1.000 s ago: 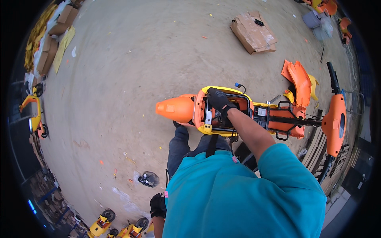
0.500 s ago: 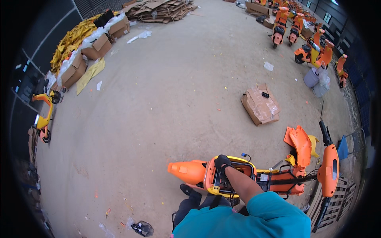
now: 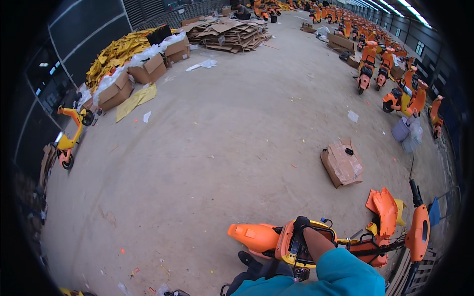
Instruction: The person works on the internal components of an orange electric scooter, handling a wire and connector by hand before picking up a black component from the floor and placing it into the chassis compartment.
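A partly assembled orange and yellow scooter [image 3: 286,241] stands across the lower part of the view, its tail pointing left. Its seat opening is uncovered, with a yellow rim [image 3: 320,225] around a dark cavity. My right hand [image 3: 301,223], in a black glove, is closed over the far edge of this opening near the tail. Whatever lies under the fingers is hidden. To the right is the handlebar unit [image 3: 418,232] with black grips. Loose orange body panels [image 3: 384,209] lie beyond the scooter's front. My left hand is out of view.
A taped cardboard box [image 3: 341,165] with a small black item on it sits on the floor ahead. Rows of scooters [image 3: 366,66] line the right side. Flattened cardboard [image 3: 229,35], open boxes and a yellow pile [image 3: 121,54] are at the back left. A yellow scooter [image 3: 74,135] stands left.
My view has tilted upward, showing more of the hall's far end, and the scene sits lower and further right in the picture. My right hand stays on the scooter's opening.
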The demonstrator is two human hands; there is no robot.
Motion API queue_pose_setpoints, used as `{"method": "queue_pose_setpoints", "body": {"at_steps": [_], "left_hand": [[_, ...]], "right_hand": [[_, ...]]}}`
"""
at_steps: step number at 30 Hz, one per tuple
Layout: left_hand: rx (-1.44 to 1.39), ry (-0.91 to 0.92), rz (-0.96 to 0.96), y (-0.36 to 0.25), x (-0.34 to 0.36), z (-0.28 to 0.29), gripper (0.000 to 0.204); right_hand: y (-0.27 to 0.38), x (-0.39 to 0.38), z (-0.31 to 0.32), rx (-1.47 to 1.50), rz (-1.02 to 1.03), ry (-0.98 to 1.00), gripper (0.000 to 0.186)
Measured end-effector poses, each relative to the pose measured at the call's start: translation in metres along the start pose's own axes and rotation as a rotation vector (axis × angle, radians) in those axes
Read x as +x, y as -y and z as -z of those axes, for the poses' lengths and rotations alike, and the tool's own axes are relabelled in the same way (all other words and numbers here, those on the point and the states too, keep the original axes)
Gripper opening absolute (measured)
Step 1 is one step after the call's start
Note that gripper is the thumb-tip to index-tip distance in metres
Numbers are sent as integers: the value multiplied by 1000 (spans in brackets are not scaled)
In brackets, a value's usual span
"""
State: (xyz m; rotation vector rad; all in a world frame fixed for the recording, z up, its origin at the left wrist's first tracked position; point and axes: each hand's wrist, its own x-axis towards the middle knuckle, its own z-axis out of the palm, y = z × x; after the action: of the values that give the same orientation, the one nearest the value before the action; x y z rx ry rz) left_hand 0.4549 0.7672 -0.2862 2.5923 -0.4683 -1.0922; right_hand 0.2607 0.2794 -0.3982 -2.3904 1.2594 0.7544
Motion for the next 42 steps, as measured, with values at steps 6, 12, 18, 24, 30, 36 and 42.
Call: {"method": "queue_pose_setpoints", "body": {"at_steps": [6, 12, 18, 24, 30, 36, 42], "left_hand": [[-17, -22, 15, 4, 3, -1, 26], [-23, -61, 39, -3, -12, -14, 28], [27, -39, -3, -35, 8, -44, 29], [39, -61, 56, -31, -11, -47, 31], [29, -58, 93, -18, -20, -54, 33], [13, -72, 157, 24, -48, -67, 35], [204, -56, 63, 150, -157, -128, 36]], "right_hand": [[-16, -23, 0, -154, 546, -238, 30], [-7, -40, 19, 253, 189, -87, 40], [-24, -3, -4, -48, 236, -25, 30], [-7, -8, -12, 36, 303, -181, 22], [-14, -44, 24, -37, 453, -175, 26], [-6, -52, 62, -222, 405, 33, 39], [2, -33, 31, -122, 519, -161, 48]]}}
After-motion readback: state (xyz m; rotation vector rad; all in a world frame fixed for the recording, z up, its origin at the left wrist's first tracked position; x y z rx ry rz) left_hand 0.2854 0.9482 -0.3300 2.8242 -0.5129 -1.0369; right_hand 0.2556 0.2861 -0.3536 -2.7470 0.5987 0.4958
